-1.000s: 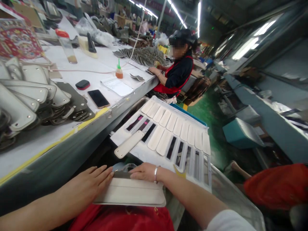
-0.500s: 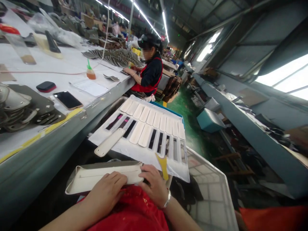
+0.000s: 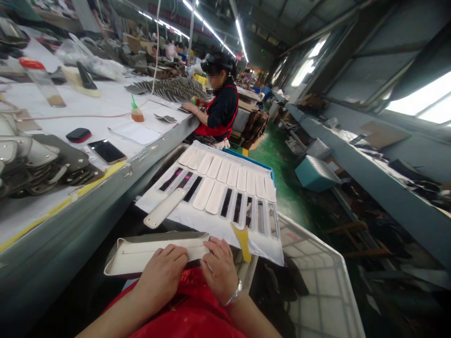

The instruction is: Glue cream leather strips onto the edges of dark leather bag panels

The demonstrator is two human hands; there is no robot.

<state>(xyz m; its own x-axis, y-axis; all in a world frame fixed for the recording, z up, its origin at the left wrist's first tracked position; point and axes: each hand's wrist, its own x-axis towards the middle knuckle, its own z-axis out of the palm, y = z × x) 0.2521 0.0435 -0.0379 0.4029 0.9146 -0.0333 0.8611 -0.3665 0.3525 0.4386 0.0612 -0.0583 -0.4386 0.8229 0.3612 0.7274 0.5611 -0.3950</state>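
A long cream-lined piece with a dark outer side [image 3: 137, 257] lies across my lap, over a red apron [image 3: 190, 307]. My left hand [image 3: 165, 267] presses on its middle with the fingers bent together over the near edge. At its right end, my right hand [image 3: 220, 267] grips the corner between thumb and fingers. Just beyond, a white slotted tray [image 3: 211, 225] bears rows of cream rounded strips [image 3: 207, 195]. One loose strip with small holes [image 3: 165, 208] rests slantwise on the tray's left edge.
The worktable [image 3: 141, 162] at left holds a phone [image 3: 107, 151], a glue bottle [image 3: 136, 111] and stacked dark pieces [image 3: 52, 159]. A person in a red apron [image 3: 221, 103] works farther along it. A yellow tool-like piece [image 3: 242, 241] hangs on the tray's near edge; a white crate [image 3: 324, 267] stands right.
The view has shifted slightly, so table and tray appear a little farther right. My right hand's fingers have drawn closer together at the piece's right corner.
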